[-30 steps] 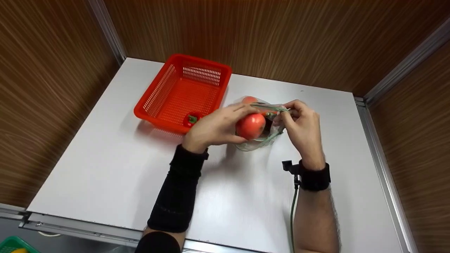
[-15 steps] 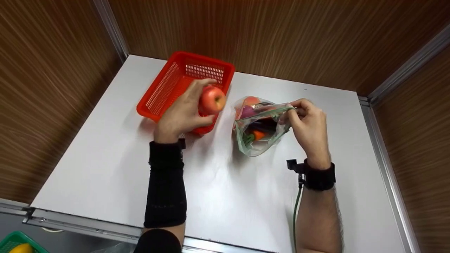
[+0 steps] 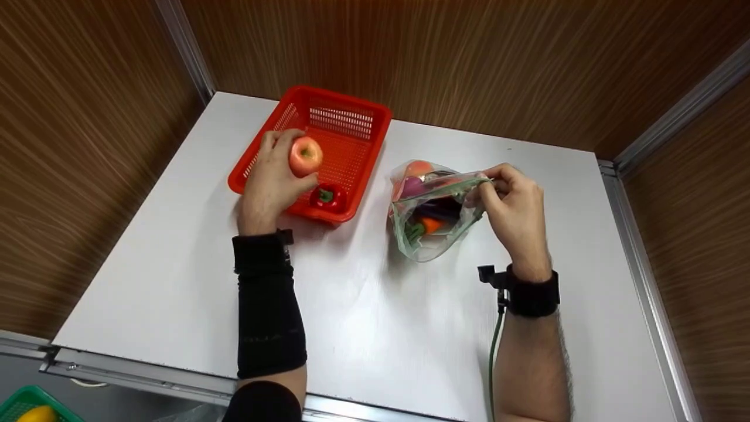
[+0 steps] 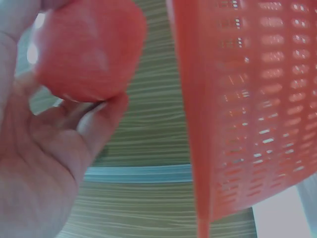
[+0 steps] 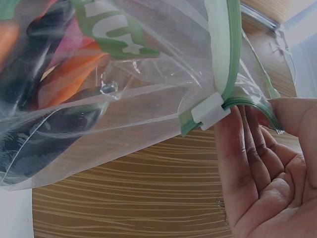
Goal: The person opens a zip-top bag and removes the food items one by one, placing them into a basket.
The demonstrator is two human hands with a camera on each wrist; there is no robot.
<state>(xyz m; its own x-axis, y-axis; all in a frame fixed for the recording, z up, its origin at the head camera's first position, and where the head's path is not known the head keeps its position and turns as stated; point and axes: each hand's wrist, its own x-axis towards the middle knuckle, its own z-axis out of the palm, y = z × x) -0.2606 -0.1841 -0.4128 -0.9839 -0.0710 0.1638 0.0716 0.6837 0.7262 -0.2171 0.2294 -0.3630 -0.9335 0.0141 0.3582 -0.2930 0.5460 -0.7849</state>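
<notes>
Over the left side of the red basket [image 3: 375, 158], my left hand [image 3: 270, 179] grips a red apple [image 3: 306, 156] between thumb and fingers. The left wrist view shows the apple [image 4: 91, 49] in the fingers, beside the basket's slotted wall [image 4: 267, 99]. A red bell pepper [image 3: 328, 197] lies in the basket's near end. My right hand [image 3: 512, 208] pinches the green zip edge of a clear plastic bag [image 3: 410, 249] by its corner. The bag's mouth gapes toward me. Inside are an eggplant [image 3: 439, 208], a carrot [image 3: 432, 225] and other produce. A white slider [image 5: 210, 111] sits near my right fingers.
The white table [image 3: 375, 316] is enclosed by wood-grain panels [image 3: 398, 64] at the back and sides. Below its front left corner stands a green basket [image 3: 64, 413] with a yellow item [image 3: 38, 414] inside. A green cable [image 3: 493, 357] runs along the right forearm.
My left hand has carried the apple from the bag's mouth leftward to above the basket. The right hand keeps its pinch on the bag, whose opening now shows the contents.
</notes>
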